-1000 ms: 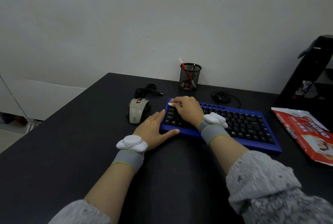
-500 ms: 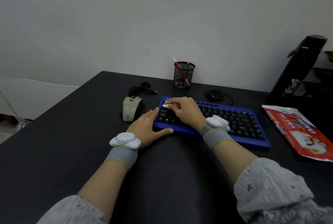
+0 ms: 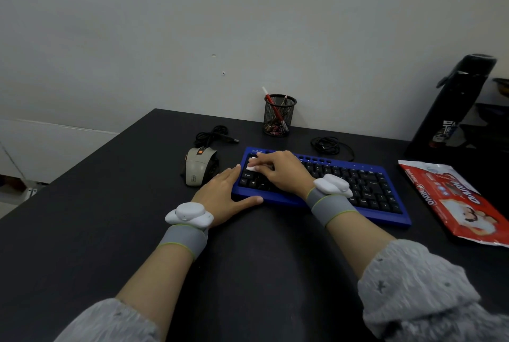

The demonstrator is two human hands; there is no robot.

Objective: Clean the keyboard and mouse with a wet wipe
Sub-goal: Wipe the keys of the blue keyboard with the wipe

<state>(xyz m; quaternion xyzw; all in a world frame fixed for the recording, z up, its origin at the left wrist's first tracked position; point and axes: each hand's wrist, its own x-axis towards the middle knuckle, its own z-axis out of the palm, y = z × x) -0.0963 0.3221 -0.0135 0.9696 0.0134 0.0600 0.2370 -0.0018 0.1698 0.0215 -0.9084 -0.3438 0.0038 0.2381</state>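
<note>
A blue keyboard [image 3: 366, 190] with black keys lies on the black desk [image 3: 110, 217]. My right hand [image 3: 281, 171] rests on the keyboard's left end and presses a small white wet wipe [image 3: 252, 166] onto the keys with its fingertips. My left hand [image 3: 224, 194] lies flat against the keyboard's left front corner, fingers spread, thumb along the front edge. A grey mouse [image 3: 199, 166] sits just left of the keyboard, untouched, with its coiled cable behind it.
A red pack of wet wipes [image 3: 454, 198] lies right of the keyboard. A mesh pen cup [image 3: 279, 115] stands by the wall, a coiled black cable [image 3: 329, 146] beside it. A tall black object [image 3: 451, 104] stands at the far right. The desk's left edge runs diagonally.
My right hand has drawn the wipe a little toward me over the left keys. My head has shifted, so the scene sits slightly left. My left hand has stayed at the corner.
</note>
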